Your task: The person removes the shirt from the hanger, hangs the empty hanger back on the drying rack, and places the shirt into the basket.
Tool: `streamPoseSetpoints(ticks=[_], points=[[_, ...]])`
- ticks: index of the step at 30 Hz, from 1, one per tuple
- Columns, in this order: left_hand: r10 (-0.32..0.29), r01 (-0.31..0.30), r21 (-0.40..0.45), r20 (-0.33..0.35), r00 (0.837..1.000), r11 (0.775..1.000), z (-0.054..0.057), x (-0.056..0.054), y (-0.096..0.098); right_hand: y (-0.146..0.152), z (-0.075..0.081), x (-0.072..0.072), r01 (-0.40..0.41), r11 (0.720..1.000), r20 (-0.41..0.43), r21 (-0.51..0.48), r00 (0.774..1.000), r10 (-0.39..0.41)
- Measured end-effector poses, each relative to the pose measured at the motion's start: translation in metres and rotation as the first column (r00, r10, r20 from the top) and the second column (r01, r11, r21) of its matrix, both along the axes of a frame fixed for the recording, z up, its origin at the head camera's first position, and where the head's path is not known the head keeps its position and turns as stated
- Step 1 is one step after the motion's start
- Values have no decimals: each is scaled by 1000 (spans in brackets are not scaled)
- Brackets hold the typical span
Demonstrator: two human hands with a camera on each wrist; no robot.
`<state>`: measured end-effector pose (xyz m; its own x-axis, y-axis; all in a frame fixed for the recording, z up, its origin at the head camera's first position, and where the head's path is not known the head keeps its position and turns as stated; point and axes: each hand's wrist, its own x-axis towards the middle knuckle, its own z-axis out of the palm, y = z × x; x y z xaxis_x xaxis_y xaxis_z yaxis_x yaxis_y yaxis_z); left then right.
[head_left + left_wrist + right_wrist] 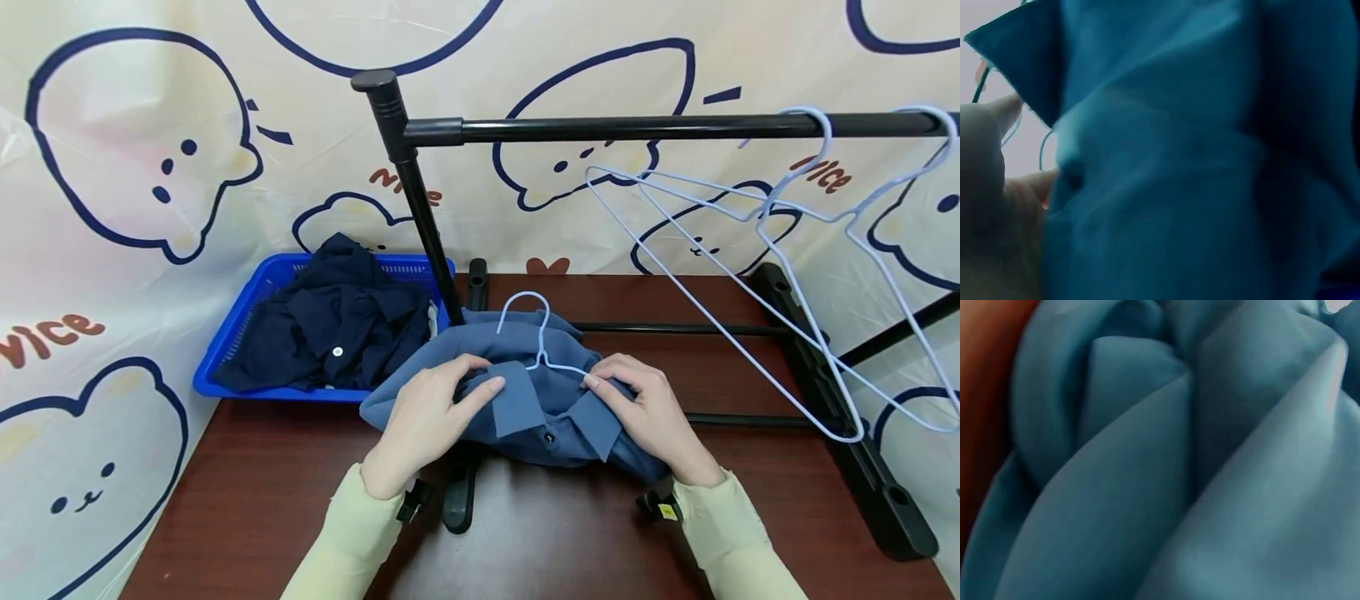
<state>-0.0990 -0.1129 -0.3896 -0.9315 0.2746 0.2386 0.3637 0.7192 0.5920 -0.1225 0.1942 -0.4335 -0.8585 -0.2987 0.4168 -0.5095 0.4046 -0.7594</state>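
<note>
A blue-grey buttoned shirt [558, 446] lies bunched on the table, collar towards me. A light-blue clothes hanger [542, 333] sits in its neck, hook up, one arm showing over the collar. My left hand [423, 412] holds the shirt beside the left collar point, thumb along the collar. On the other side my right hand [648, 408] pinches the hanger's arm by the right collar, fingers against the cloth. Shirt cloth [1160, 187] fills most of the left wrist view, with left fingers [1032, 184] at its edge. Only folds [1135, 462] show closely in the right wrist view.
A blue basket [281, 392] with dark navy clothes [330, 321] stands left. A black garment rack [600, 129] rises behind the shirt, its foot [459, 500] reaching forward underneath. Light-blue hangers [780, 304] hang from the bar at right. A printed curtain backs the brown table [247, 500].
</note>
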Motion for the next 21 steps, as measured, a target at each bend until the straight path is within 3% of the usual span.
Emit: streamPoseSetpoints(ticks=[7, 12, 17, 21], points=[[51, -47, 37, -90, 995, 998, -9, -4, 1, 1, 21, 1, 14, 999, -11, 47, 1000, -13], [87, -72, 98, -159, 983, 993, -8, -5, -3, 17, 23, 4, 63, 991, 89, 121, 993, -74], [119, -88, 130, -254, 960, 988, -5, -8, -10, 34, 23, 8, 89, 986, 206, 138, 971, -117], [151, -113, 151, -271, 951, 982, -5, -10, -14, 39, 27, 12, 103, 983, 257, 154, 956, -140]])
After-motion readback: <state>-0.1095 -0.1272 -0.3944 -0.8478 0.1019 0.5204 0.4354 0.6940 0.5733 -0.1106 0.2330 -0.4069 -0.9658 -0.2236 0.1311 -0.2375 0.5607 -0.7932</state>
